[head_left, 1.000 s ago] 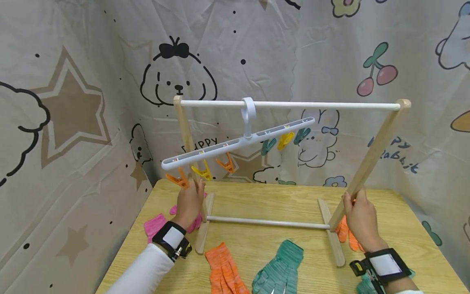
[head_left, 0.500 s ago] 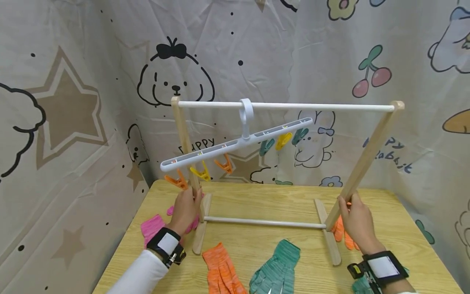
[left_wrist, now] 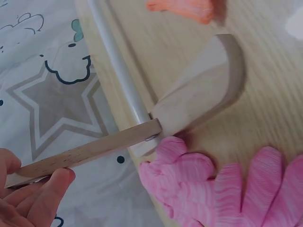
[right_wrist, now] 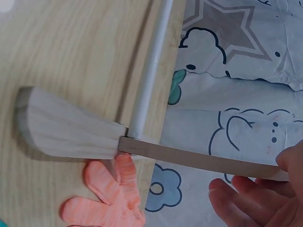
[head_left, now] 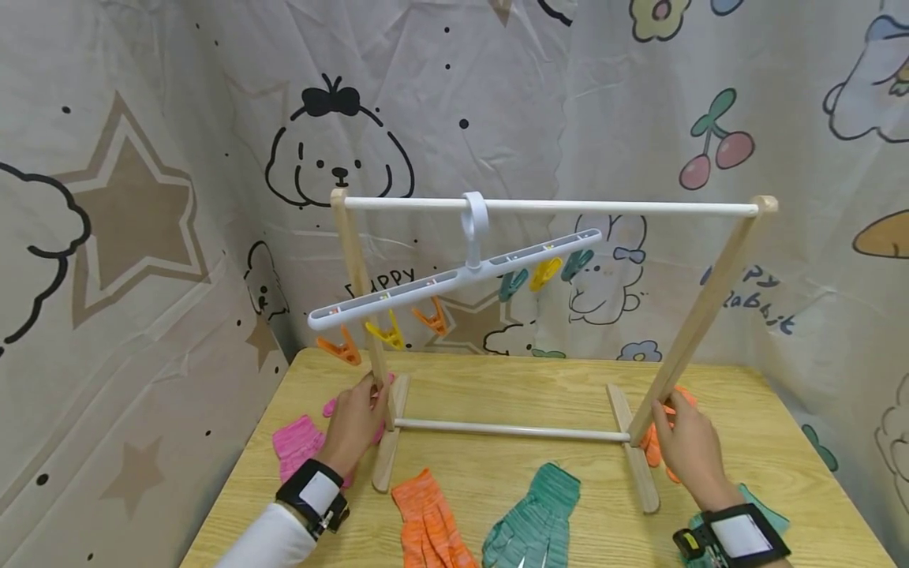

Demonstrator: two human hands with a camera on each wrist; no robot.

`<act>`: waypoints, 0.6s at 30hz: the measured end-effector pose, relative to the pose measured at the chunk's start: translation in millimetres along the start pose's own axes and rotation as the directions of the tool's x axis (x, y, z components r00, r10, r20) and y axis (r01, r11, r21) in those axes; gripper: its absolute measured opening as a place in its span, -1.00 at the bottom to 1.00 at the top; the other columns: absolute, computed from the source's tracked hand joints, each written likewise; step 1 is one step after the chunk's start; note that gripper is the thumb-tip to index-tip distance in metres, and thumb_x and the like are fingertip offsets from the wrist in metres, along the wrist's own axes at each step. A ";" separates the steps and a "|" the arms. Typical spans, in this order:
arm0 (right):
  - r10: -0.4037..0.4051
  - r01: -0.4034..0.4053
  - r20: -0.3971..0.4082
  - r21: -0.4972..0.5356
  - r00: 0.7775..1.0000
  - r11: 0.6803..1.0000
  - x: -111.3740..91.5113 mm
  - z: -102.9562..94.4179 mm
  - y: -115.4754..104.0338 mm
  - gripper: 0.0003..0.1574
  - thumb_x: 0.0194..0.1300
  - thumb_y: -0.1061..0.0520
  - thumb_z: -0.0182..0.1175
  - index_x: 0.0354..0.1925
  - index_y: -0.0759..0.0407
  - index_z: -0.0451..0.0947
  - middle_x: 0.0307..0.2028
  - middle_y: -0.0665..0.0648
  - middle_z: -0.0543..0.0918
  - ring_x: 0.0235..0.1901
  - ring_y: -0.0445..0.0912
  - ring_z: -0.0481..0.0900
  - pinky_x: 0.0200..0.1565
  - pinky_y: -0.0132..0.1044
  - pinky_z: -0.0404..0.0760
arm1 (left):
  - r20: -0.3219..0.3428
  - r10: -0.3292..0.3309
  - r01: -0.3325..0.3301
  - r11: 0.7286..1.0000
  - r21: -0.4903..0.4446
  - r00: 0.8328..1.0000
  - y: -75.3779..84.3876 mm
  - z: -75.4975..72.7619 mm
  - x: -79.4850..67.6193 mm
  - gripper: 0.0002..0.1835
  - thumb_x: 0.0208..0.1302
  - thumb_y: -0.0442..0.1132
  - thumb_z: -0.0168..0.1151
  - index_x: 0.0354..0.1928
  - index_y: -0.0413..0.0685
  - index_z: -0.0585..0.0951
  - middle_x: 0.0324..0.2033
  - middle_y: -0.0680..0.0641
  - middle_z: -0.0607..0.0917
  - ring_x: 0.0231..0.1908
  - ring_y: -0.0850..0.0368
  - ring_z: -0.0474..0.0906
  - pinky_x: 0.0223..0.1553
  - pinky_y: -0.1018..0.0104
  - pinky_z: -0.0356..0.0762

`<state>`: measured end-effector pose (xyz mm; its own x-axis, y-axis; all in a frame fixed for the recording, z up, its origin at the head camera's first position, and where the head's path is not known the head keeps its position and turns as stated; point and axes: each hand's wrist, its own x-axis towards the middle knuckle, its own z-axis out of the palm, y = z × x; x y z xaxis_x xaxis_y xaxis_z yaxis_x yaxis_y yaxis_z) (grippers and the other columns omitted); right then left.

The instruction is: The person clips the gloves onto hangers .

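Observation:
A small drying rack of wooden posts and white rods stands on the table. My left hand (head_left: 353,422) holds its left post (head_left: 360,276) low down, thumb and fingers on either side, as the left wrist view shows. The right post (head_left: 703,315) lies between the thumb and loosely bent fingers of my right hand (head_left: 687,442). From the top rod (head_left: 611,207) hangs a pale grey clip hanger (head_left: 465,276), turned at an angle to the rod. Orange, yellow and teal clothespins, such as the yellow clothespin (head_left: 546,274), hang beneath it.
An orange glove (head_left: 432,521) and a teal glove (head_left: 536,517) lie in front of the rack. Pink gloves (left_wrist: 189,184) lie by the left foot, another orange glove (right_wrist: 113,194) by the right foot. A teal glove (head_left: 763,505) is partly under the right wrist.
Both hands have slid down along the rack's posts. The hanger still hangs from the top rod, and the view has shifted slightly.

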<state>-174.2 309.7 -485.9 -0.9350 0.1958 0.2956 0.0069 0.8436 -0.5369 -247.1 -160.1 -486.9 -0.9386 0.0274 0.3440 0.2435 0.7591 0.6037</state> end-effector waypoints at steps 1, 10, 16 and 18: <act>0.004 -0.004 0.008 -0.001 1.000 1.000 -1.5 0.6 0.6 -0.57 0.58 0.11 -0.03 0.15 0.44 0.44 0.03 0.56 0.64 -0.07 0.41 0.69 -0.21 0.22 0.68 | 0.008 0.000 0.000 1.000 -0.003 1.000 -0.4 -0.1 -1.2 -0.83 0.47 -0.26 0.16 -0.08 -0.21 0.62 -0.09 -0.36 0.76 -0.13 -0.20 0.78 -0.18 0.01 0.74; 0.055 -0.055 0.005 0.012 0.998 0.998 -11.9 2.5 -1.4 -0.45 0.53 0.06 0.04 0.27 0.44 0.40 0.08 0.51 0.64 -0.09 0.35 0.72 -0.24 0.12 0.72 | 0.045 -0.021 0.021 1.000 -0.008 0.999 -1.7 -0.2 -11.5 -0.75 0.48 -0.24 0.11 0.04 -0.23 0.61 -0.06 -0.33 0.76 -0.13 -0.15 0.78 -0.15 0.03 0.74; 0.078 -0.078 -0.005 0.030 0.997 0.996 -19.8 1.5 -2.4 -0.42 0.51 0.03 0.08 0.30 0.40 0.42 0.10 0.45 0.66 -0.10 0.29 0.74 -0.25 0.06 0.73 | 0.059 -0.063 0.064 0.998 -0.015 0.996 -7.3 0.4 -21.6 -0.68 0.49 -0.20 0.09 0.12 -0.23 0.63 -0.03 -0.28 0.77 -0.11 -0.12 0.78 -0.09 0.02 0.73; 0.090 -0.090 -0.002 0.027 0.996 0.996 -22.9 1.6 -1.4 -0.44 0.50 0.03 0.09 0.27 0.40 0.44 0.08 0.44 0.67 -0.10 0.28 0.75 -0.23 0.05 0.73 | 0.065 -0.071 0.072 0.997 -0.001 0.995 -9.4 1.1 -25.9 -0.66 0.49 -0.18 0.10 0.15 -0.22 0.62 -0.05 -0.27 0.78 -0.10 -0.12 0.77 -0.08 -0.01 0.72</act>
<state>-153.4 303.2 -493.1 -0.9299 0.2723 0.2474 0.0816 0.8084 -0.5829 -225.3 -167.3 -502.3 -0.9675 0.0155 0.2522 0.1757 0.7586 0.6275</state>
